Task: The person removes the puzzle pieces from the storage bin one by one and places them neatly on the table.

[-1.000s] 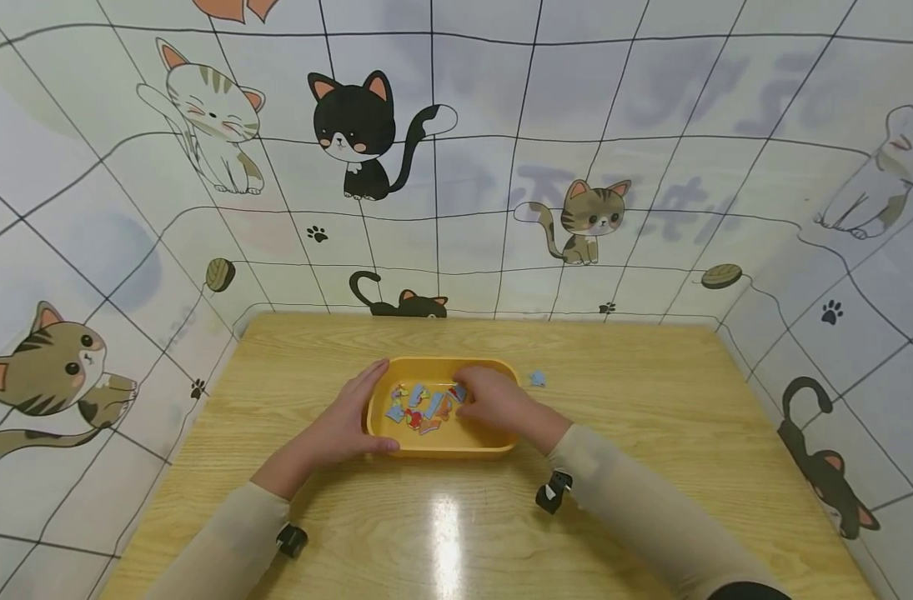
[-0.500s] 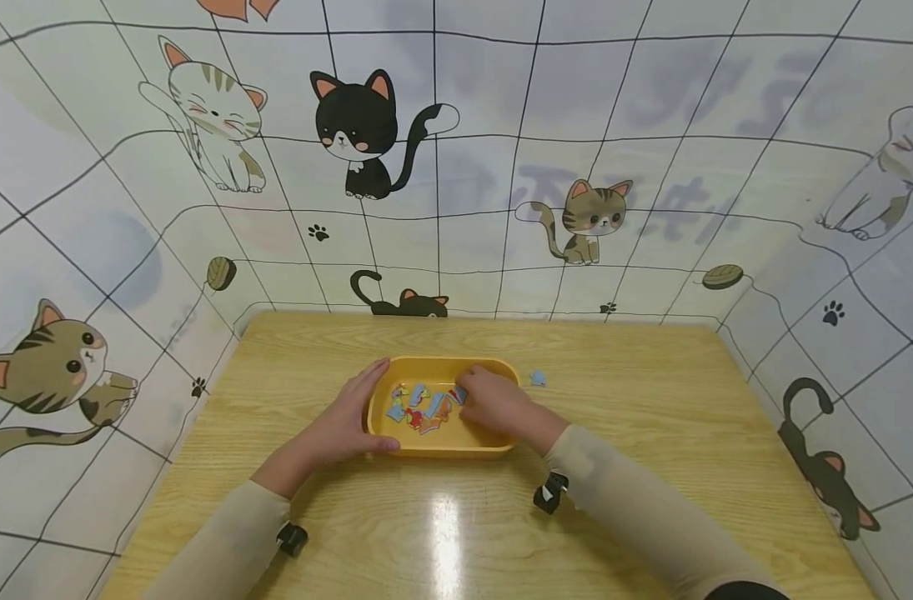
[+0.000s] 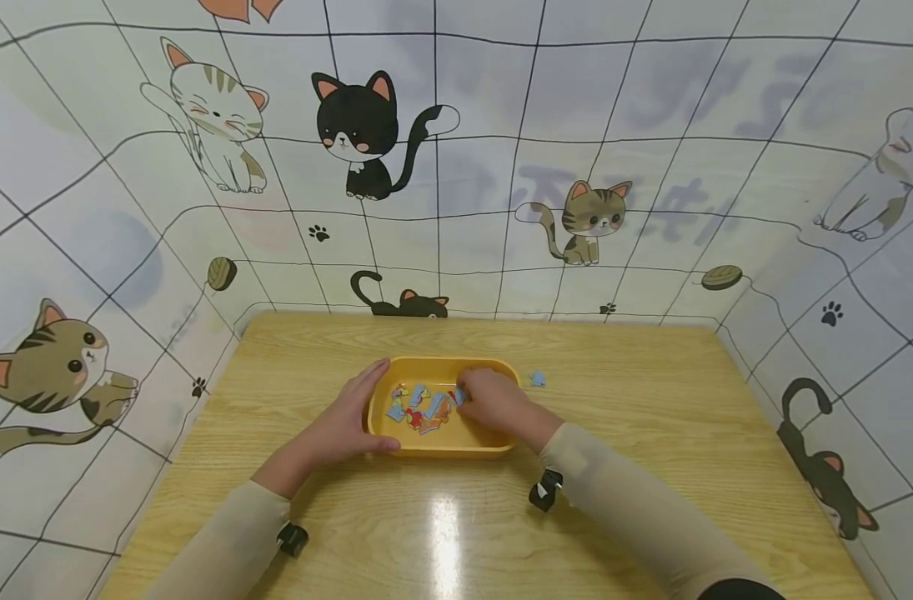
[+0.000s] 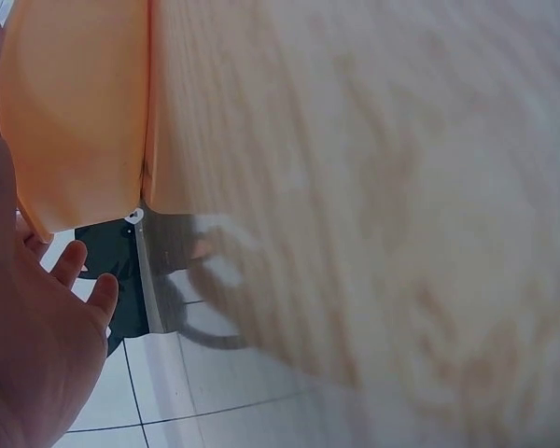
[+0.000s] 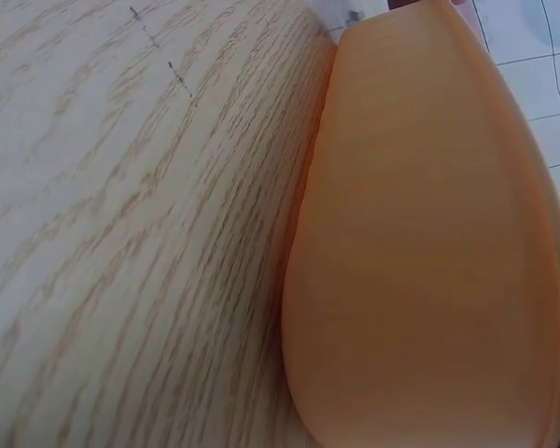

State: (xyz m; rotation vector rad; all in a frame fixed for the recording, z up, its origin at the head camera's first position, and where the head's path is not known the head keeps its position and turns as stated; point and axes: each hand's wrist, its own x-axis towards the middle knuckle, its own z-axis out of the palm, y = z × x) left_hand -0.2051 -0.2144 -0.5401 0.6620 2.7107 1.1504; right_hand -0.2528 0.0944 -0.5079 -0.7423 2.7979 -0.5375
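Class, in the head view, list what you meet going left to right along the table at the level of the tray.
left hand → yellow tray → right hand → loose blue puzzle piece

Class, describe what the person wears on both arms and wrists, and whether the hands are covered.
Both arms wear long, close-fitting beige sleeves that end at the wrists. The left hand and right hand are bare, with no gloves. A small black device with a pale mark hangs under each forearm: left wrist device, right wrist device.
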